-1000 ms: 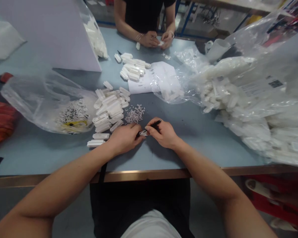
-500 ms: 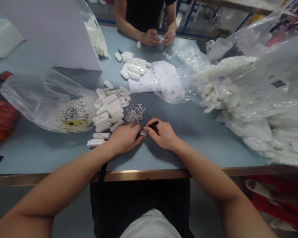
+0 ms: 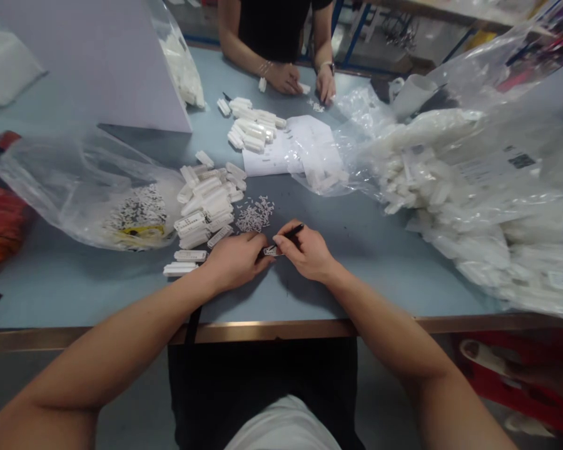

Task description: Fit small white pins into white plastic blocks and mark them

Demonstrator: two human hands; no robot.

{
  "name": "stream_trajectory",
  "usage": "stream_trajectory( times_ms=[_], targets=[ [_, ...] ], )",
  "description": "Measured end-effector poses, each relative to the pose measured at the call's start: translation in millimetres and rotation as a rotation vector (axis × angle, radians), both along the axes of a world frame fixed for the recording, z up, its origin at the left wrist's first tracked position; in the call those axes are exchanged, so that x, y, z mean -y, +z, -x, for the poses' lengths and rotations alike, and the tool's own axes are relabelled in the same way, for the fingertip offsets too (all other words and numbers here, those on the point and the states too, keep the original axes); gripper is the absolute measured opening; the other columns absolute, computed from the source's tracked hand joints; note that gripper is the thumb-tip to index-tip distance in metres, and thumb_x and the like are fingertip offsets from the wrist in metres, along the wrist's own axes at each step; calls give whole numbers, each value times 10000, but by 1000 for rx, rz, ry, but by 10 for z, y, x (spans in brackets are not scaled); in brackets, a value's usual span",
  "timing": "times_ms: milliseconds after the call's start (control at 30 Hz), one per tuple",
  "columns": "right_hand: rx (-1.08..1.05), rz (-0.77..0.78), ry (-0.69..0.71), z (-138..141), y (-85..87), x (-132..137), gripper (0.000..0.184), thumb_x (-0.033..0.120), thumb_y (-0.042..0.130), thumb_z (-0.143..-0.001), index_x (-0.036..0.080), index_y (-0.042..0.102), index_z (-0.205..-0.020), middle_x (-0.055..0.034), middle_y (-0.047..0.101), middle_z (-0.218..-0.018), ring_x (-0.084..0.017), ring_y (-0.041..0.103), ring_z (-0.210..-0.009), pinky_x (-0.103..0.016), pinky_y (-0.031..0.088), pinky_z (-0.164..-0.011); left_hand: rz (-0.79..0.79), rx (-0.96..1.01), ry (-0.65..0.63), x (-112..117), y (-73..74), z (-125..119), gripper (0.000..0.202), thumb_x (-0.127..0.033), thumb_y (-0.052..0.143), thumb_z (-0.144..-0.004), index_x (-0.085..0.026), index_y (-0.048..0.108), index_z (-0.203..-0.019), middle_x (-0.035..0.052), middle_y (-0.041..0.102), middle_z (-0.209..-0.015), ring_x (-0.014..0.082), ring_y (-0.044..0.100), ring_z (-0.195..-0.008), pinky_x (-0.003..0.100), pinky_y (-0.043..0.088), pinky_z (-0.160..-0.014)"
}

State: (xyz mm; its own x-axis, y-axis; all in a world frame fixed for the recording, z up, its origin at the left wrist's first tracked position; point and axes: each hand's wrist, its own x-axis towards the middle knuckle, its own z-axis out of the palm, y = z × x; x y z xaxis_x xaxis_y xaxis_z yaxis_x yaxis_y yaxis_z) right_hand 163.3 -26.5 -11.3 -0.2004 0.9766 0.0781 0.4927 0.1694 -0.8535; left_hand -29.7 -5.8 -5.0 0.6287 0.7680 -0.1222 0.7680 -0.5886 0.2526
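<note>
The left hand (image 3: 234, 262) is curled, pinching the left end of a small white plastic piece with black markings (image 3: 271, 250). The right hand (image 3: 307, 253) is closed around a slim black pen (image 3: 294, 231), whose end sticks out up and to the right, and it presses against the same piece. The pen's tip is hidden by the fingers, so its contact point cannot be made out. The piece is held between both hands over the pale blue tabletop (image 3: 356, 281). Just left of the hands lies a heap of white oblong plastic blocks (image 3: 206, 206), with a scatter of tiny white bits (image 3: 254, 215) beside it. Open tabletop runs right of the right hand to a bulging clear plastic bag of white parts (image 3: 469, 187). The tabletop's metal-trimmed front edge (image 3: 263, 331) passes below the wrists. Well apart, a co-worker's hands (image 3: 284, 78) rest beyond a white paper sheet (image 3: 267, 156); what they hold is too small to tell.
</note>
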Motion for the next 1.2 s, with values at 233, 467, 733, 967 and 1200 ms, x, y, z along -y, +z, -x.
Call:
stream_trajectory(
  times_ms=[233,467,733,967,1200],
  targets=[
    [35,-31,11,13,-6,7,172,384,540,-914,221,581,-879,9,672,-711,-123,610,-618,-245,443,-617,-15,-17,-12,3,-19,6,295,-427,480,-927,-173,605,-1011,96,677,-935,261,659,-859,356,467,-725],
    [146,-157,87,24,-6,-4,166,339,491,-932,216,580,-867,-32,665,-831,-149,623,-748,-275,468,-724,-30,-33,-15,5,-28,3,292,-396,474,-927,-156,608,-1024,115,674,-929,276,662,-870,370,477,-734],
    [302,-257,238,86,-41,7,187,315,422,-950,207,559,-880,-81,643,-835,-222,590,-915,-356,474,-815,-3,-15,-9,5,-27,3,279,-383,462,-928,-156,603,-1008,118,683,-969,262,661,-881,364,478,-754],
    [16,-29,-69,-32,-3,14,226,432,519,-917,215,566,-876,16,633,-672,-119,574,-584,-248,431,-601,10,12,15,3,-15,-4,299,-448,499,-916,-191,604,-1026,82,682,-951,249,658,-866,347,471,-732],
    [50,-68,-14,-37,-13,14,215,414,535,-912,207,585,-879,16,629,-665,-109,538,-559,-244,407,-594,12,-9,13,5,6,-11,282,-433,487,-923,-185,602,-994,81,679,-936,257,659,-862,353,464,-723]
  ],
)
